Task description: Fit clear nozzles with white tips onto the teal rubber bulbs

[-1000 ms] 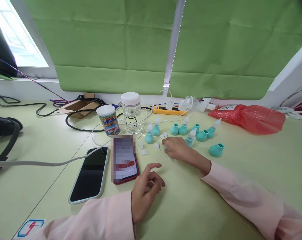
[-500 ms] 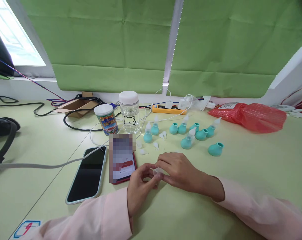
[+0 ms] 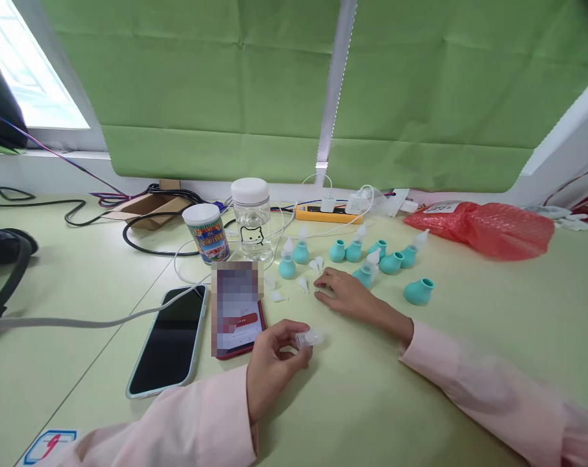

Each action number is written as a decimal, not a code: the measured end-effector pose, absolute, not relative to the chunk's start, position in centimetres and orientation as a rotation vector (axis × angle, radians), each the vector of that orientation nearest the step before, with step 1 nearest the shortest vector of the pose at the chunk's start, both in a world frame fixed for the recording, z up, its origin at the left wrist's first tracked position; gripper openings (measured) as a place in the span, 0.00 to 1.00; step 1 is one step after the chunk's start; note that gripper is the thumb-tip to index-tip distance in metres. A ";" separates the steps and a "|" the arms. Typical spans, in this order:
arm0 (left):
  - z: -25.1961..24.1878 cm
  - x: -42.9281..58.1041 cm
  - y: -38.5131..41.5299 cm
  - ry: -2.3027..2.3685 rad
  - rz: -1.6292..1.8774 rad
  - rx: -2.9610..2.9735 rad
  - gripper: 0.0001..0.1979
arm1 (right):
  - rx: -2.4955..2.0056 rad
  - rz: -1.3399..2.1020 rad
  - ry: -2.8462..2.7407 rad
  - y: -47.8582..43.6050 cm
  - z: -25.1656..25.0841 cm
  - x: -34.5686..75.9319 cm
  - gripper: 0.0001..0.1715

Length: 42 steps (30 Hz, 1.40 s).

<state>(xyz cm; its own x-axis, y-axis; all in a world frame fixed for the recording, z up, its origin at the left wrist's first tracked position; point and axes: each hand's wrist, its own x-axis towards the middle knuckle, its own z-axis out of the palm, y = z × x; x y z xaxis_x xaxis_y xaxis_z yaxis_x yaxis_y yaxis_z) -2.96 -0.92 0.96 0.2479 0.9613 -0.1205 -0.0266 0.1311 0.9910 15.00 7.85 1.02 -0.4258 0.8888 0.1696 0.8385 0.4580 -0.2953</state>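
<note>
My left hand [image 3: 277, 353] pinches a small clear plastic tube [image 3: 309, 337] between thumb and fingers, just above the table. Farther forward, my right hand [image 3: 345, 290] is open with its fingers apart, beside the small white nozzle tips [image 3: 304, 285] lying on the table. Another white tip [image 3: 278, 296] lies closer to the phones. Several teal rubber bulbs stand around; one bare bulb [image 3: 419, 291] is to the right of my right hand. Some carry clear tubes and tips, such as this assembled bulb [image 3: 287, 266]. My right hand partly covers another assembled bulb [image 3: 363, 275].
A dark-screened phone [image 3: 170, 344] and a red-edged phone [image 3: 238, 311] lie on the left. Behind them stand a snack canister [image 3: 207, 237] and a clear jar [image 3: 252, 224]. An orange power strip [image 3: 313, 214], white cables and a red plastic bag [image 3: 511, 230] are at the back.
My right hand has left the clear tube and moved forward toward the white tips, its fingers opening. The left hand stays in place, still holding the tube.
</note>
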 end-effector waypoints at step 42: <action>1.0 -3.0 -0.7 1.053 1.015 1.165 0.13 | -0.483 -0.534 -2.651 2.1 3.3 13.9 0.12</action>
<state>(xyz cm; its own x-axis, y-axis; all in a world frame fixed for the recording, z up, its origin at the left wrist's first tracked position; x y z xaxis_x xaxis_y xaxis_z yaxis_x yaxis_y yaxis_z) -3.02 -0.67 1.02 0.2080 0.9730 -0.1005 -0.0641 0.1161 0.9912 13.88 2.15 3.28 -0.8638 0.2516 0.4366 0.4009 0.8680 0.2929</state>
